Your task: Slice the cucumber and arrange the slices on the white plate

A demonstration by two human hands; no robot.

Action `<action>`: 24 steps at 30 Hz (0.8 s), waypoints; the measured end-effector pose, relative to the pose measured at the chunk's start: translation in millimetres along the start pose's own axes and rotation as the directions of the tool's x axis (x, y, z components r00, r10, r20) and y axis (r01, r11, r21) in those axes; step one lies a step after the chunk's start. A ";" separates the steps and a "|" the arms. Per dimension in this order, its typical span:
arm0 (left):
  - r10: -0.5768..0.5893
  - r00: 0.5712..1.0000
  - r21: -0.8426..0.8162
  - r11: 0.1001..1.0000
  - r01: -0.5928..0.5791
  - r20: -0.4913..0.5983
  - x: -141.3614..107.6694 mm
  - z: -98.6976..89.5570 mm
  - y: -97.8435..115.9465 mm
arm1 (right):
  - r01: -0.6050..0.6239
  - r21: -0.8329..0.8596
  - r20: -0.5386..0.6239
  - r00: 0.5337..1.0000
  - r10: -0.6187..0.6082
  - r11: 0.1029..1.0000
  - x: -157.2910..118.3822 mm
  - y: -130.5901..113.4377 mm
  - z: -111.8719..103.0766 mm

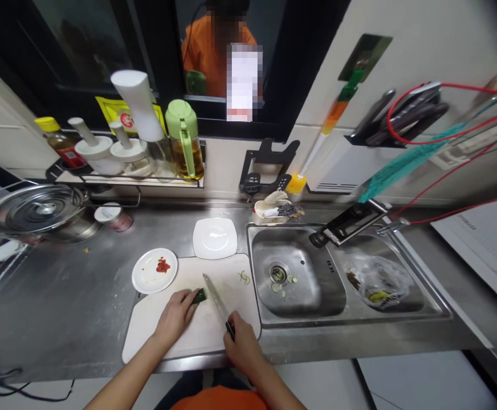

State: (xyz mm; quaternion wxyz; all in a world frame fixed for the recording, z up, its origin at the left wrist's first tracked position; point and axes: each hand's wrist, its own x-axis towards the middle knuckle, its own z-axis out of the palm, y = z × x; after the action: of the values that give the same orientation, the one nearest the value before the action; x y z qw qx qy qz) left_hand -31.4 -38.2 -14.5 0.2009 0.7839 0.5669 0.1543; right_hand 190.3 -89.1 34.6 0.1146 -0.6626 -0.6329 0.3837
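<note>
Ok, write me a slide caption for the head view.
Left hand holds a green piece on the board; right hand grips the knife beside it, near the sink.

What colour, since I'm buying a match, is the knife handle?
The knife handle is black, clearest in head view.

Dark green piece (pixel 200 295) — partly covered by left grip (pixel 179 312). Knife handle (pixel 230 329) — mostly concealed by right grip (pixel 243 340). Forearms (pixel 125 370) cut off at near edge. Person (pixel 208 48) in far window (pixel 271 28): head pixelated. Plastic bag (pixel 387 276) at right: contents partly indistinct.
</note>
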 end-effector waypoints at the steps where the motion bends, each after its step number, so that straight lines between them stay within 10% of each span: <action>1: 0.004 1.000 -0.013 1.000 -0.004 -0.023 -0.2 1.7 -0.1 | -0.016 -0.050 0.016 1.000 0.017 0.999 -0.2 -2.4 -0.3; 9: 0.012 0.990 -0.044 0.999 -0.018 -0.139 1.4 17.0 7.1 | -0.090 -0.354 0.144 0.978 0.149 0.931 8.7 -22.1 1.9; 24: 0.176 0.976 -0.142 0.971 -0.194 -0.128 6.0 19.7 1.9 | -0.033 -0.347 0.209 0.972 0.112 0.937 17.1 -22.0 -5.9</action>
State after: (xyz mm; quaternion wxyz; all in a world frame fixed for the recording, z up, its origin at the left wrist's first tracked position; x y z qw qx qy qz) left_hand -18.8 -35.7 -30.7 0.2128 0.8054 0.4883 0.2601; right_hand 176.0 -67.5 46.4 -0.0886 -0.6477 -0.6737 0.3447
